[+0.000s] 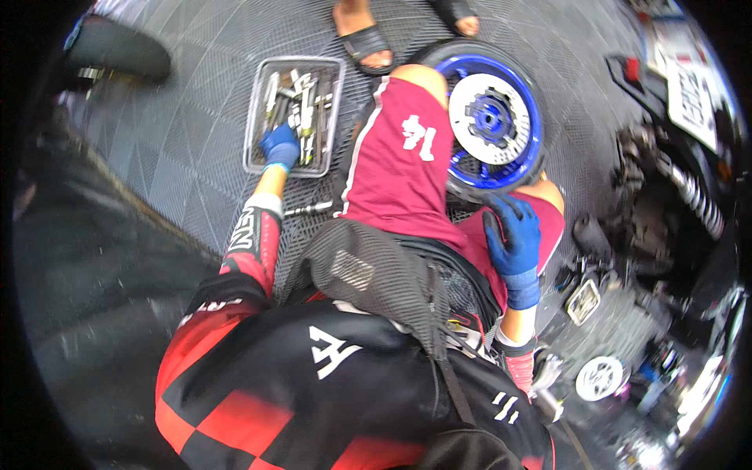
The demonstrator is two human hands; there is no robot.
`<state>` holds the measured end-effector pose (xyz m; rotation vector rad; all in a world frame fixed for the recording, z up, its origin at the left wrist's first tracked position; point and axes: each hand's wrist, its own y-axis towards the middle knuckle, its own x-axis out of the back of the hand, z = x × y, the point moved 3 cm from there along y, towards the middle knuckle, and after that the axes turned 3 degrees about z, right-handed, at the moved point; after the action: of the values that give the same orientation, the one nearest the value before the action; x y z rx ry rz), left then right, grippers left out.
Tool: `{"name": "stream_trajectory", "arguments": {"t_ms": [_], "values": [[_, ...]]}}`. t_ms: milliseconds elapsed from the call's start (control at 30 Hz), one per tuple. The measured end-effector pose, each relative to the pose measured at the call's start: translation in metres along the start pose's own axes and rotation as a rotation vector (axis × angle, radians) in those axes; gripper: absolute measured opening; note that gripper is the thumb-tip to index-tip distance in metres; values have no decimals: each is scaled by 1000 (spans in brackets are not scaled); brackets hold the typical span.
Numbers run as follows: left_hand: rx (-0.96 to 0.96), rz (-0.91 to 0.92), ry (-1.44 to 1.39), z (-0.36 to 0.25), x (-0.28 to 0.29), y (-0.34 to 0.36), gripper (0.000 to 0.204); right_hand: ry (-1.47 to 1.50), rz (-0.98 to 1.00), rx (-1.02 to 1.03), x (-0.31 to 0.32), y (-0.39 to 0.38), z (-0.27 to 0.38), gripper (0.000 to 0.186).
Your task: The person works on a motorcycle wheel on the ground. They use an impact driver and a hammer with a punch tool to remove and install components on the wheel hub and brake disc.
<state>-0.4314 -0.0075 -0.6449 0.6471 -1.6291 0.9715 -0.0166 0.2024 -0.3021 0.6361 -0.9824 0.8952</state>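
Note:
My left hand [280, 147], in a blue glove, reaches into the near left part of a clear plastic box [251, 102]. Metal sockets and other hand tools [304, 106] lie jumbled in that box. The fingers point down among them and are blurred, so any grip is hidden. My right hand [513, 235], also gloved in blue, lies over my right thigh with its fingers loosely stretched and nothing in them. Just beyond it a motorcycle wheel [535, 125] with a blue rim lies between my legs, its silver brake disc [468, 117] facing up.
A metal tool [309, 208] lies on the grey tiled floor [204, 78] beside my left thigh. Another person's sandalled foot [366, 45] stands beyond the wheel. On the right is a partly dismantled motorcycle [658, 180] with a coil shock absorber [697, 204]. A black tyre [117, 51] shows at far left.

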Motion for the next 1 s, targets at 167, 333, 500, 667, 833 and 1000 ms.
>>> {"name": "stream_trajectory", "arguments": {"t_ms": [167,333,500,667,833,1000], "values": [[30,105,-44,-16,39,-3,31,14,-320,-221,17,-74,-76,25],[-190,-325,-753,-115,139,13,35,247,-682,-698,-29,-192,-196,21],[-818,27,-1109,-318,202,14,35,572,-426,-1172,-130,-287,-286,28],[-954,139,-700,-463,160,11,36,593,-385,-1096,-165,-282,-292,32],[-918,185,-548,-509,119,22,37,581,-432,-1189,-165,-250,-322,34],[-913,248,-574,-504,103,25,35,478,-461,-1353,-178,-240,-364,43]]}}
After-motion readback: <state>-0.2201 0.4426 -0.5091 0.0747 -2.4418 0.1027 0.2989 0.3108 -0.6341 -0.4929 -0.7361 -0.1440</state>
